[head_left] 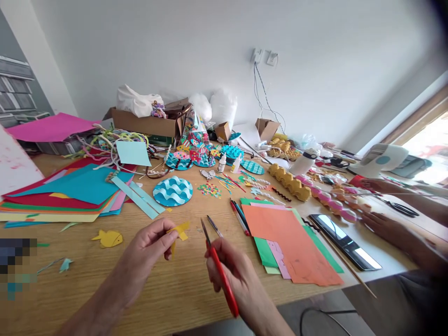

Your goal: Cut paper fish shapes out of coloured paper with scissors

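Pinched in the fingers of my left hand point(156, 242) is a small cut piece of yellow paper point(181, 229). My right hand point(231, 268) grips a pair of red-handled scissors point(224, 280), its blades pointing up and away from me. The blades look closed together and are apart from the paper. A yellow paper fish point(109, 238) lies on the table left of my left hand. Just beyond the scissors is a pen point(214, 226). A round blue disc with pale wavy strips point(172, 191) lies farther off, beyond my left hand.
Coloured paper sheets point(77, 182) are stacked at the left, and orange paper point(290, 242) tops a pile at the right. Glue bottles point(221, 164) stand mid-table. Another person's hands point(381, 226) rest at the right, near painted egg-carton strips point(325, 198) and a phone point(345, 241).
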The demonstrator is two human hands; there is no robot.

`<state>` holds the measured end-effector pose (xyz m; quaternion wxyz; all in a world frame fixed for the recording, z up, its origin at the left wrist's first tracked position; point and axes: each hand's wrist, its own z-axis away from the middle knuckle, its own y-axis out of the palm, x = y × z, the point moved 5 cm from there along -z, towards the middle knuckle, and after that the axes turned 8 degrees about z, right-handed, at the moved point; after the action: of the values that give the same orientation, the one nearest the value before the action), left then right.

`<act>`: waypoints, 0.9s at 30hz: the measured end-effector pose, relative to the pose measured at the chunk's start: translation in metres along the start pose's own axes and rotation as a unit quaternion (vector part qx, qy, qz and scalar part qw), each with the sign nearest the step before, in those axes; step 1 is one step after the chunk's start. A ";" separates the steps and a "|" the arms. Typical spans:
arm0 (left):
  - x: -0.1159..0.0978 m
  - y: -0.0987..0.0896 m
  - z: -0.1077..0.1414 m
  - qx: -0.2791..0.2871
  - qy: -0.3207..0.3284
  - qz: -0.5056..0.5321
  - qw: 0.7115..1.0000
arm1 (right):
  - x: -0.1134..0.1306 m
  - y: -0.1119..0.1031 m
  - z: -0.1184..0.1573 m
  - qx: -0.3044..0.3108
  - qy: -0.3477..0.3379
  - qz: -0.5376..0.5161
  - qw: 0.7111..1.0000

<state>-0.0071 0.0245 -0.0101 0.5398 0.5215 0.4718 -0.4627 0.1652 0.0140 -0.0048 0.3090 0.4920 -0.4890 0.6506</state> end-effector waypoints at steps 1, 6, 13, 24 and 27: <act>0.002 0.004 0.003 0.000 -0.004 0.015 1.000 | -0.007 0.003 0.008 0.008 0.019 0.008 1.000; 0.006 0.024 0.013 0.021 -0.029 0.062 0.997 | -0.021 0.010 0.029 0.015 0.050 0.028 0.998; 0.010 0.045 0.023 0.045 -0.066 0.125 0.989 | -0.015 0.008 0.032 -0.002 0.039 0.044 0.998; 0.026 0.053 0.024 0.042 -0.101 0.186 0.976 | -0.026 0.008 0.034 -0.013 0.038 0.015 0.999; 0.027 0.055 0.024 0.048 -0.107 0.192 0.974 | -0.024 0.006 0.035 -0.015 0.030 0.018 0.999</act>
<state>0.0521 0.0017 -0.0299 0.6406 0.5750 0.2795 -0.4253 0.1796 -0.0193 -0.0283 0.3192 0.4586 -0.4975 0.6635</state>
